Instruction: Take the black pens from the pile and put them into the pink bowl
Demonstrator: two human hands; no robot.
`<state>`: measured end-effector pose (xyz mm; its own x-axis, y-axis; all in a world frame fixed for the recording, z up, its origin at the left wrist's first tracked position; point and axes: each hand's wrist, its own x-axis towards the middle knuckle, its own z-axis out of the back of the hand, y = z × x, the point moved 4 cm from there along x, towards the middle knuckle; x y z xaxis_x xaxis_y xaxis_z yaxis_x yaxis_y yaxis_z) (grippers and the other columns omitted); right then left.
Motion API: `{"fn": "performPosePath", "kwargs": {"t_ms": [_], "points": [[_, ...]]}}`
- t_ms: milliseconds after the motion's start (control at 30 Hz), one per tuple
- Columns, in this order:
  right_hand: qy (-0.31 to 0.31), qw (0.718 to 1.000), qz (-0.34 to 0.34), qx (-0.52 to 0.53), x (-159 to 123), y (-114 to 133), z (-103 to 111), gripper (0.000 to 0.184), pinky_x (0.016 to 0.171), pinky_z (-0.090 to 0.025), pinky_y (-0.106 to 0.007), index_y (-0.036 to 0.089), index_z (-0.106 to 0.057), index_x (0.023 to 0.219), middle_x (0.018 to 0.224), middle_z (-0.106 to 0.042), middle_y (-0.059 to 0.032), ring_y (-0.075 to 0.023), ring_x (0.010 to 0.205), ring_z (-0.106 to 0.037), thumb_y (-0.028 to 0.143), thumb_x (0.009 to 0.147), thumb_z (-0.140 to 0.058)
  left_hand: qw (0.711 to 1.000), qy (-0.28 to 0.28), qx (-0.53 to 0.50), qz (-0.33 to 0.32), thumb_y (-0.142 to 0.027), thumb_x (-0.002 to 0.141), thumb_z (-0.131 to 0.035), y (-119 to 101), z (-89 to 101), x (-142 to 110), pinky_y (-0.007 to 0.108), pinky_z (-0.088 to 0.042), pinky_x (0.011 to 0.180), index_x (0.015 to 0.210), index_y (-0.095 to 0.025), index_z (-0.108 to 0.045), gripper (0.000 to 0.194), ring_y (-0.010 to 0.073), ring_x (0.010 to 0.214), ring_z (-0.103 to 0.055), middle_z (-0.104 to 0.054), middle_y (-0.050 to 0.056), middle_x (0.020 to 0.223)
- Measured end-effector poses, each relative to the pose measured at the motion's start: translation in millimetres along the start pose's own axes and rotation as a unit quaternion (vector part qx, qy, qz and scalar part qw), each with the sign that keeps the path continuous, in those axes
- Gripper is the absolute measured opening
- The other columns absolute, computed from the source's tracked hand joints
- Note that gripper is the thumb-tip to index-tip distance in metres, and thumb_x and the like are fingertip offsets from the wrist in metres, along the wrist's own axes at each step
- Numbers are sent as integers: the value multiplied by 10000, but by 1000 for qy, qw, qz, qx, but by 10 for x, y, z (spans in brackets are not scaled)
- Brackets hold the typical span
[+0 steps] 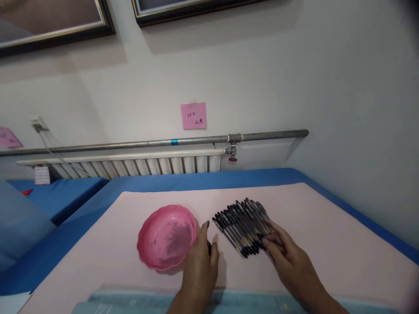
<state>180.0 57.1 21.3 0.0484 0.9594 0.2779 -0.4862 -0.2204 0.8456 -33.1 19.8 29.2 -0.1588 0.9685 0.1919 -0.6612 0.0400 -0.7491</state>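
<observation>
Pens (242, 226), black-capped and over a dozen, overlap too closely for an exact count; they lie in one slanting row right of centre. The right hand (284, 257) is half-curled, touching the row's right end; whether it grips one, I cannot tell. The left hand (199, 264), loosely open with nothing visibly held, is beside one pink bowl (147, 222), dark-smeared inside. Pale pink sheet (108, 261) extends to far, left and right edges.

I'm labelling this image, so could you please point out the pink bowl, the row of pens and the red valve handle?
Pink bowl (161, 235): head view, on its inside base.
Row of pens (241, 224): head view, mid-row, on the barrels.
Red valve handle (232, 160): head view, on its front.
</observation>
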Motion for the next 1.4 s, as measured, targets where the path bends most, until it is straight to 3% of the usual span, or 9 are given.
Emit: {"fn": "performPosePath", "kwargs": {"t_ms": [167, 333, 633, 767, 1000, 1167, 1400], "points": [[-48, 999, -14, 20, 40, 90, 271, 591, 600, -465, -245, 177, -363, 1323, 702, -599, 1, -149, 623, -578, 397, 788, -482, 998, -44, -38, 17, -282, 828, -421, -6, 116, 26, 264, -428, 626, 1360, -118, -275, 575, 133, 580, -495, -479, -34, 630], [-115, 993, -25, -29, -43, 252, 557, 704, 624, -454, -292, 210, -295, 1375, 677, -584, 23, -168, 636, -577, 441, 756, -540, 989, -133, -54, -24, -320, 811, -470, -65, 302, -5, 248, -415, 596, 1382, -163, -253, 630, 116, 569, -455, -459, -37, 668], [-211, 974, 74, -39, -149, 303, 739, 683, 594, -452, -277, 205, -303, 1370, 636, -543, 32, -148, 583, -525, 368, 765, -573, 980, -187, -68, -17, -381, 771, -516, -30, 398, -4, 237, -407, 548, 1390, -177, -248, 704, 110, 531, -449, -499, -44, 650], [-200, 974, 83, -60, -144, 320, 733, 662, 591, -460, -259, 205, -296, 1378, 623, -538, 48, -128, 537, -493, 327, 779, -551, 981, -184, -57, 18, -415, 766, -514, -59, 417, -17, 247, -405, 563, 1408, -190, -199, 750, 119, 566, -465, -517, -37, 679], [-167, 983, 5, -70, -110, 328, 715, 666, 590, -464, -249, 193, -293, 1382, 642, -536, 45, -129, 549, -496, 321, 770, -522, 988, -142, -12, 53, -419, 755, -508, -26, 405, 26, 258, -398, 541, 1421, -202, -145, 789, 129, 532, -474, -508, -51, 639], [-138, 988, -21, -69, -85, 277, 669, 673, 609, -456, -251, 192, -282, 1389, 677, -538, 33, -129, 569, -497, 325, 770, -512, 994, -97, -6, 48, -403, 748, -513, 83, 339, 72, 260, -406, 541, 1421, -216, -139, 793, 134, 528, -493, -508, -61, 616], [-114, 990, -40, -79, -33, 156, 637, 674, 610, -447, -245, 194, -299, 1382, 667, -544, 38, -132, 572, -515, 333, 757, -508, 995, -90, -14, 46, -427, 752, -508, 50, 329, 85, 282, -424, 557, 1401, -186, -219, 750, 149, 538, -504, -522, -49, 609]]}}
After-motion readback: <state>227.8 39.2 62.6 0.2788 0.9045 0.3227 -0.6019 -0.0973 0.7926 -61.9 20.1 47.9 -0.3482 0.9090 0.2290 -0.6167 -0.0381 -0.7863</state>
